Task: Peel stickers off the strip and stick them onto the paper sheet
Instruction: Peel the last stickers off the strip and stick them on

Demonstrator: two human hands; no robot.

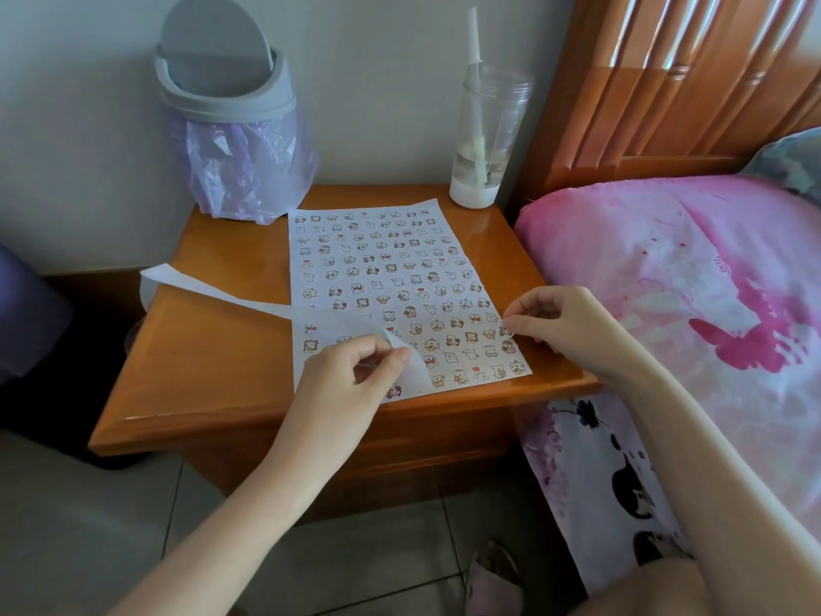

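While the wooden surface carried the paper sheet lengthwise down its middle, covered in rows of stickers, the white strip trailed from the left edge across the sheet's near end. Your left hand pinched the strip's curled end near the front edge. Your right hand pinched a single sticker at the sheet's right edge.

A white rectangular paper sheet lies flat on the wooden bedside table, nearly covered in neat rows of small cartoon animal stickers. The right hand pinches one at the sheet's right edge. A long white backing strip crosses the sheet's lower part diagonally, and the left hand pinches its curled near end.
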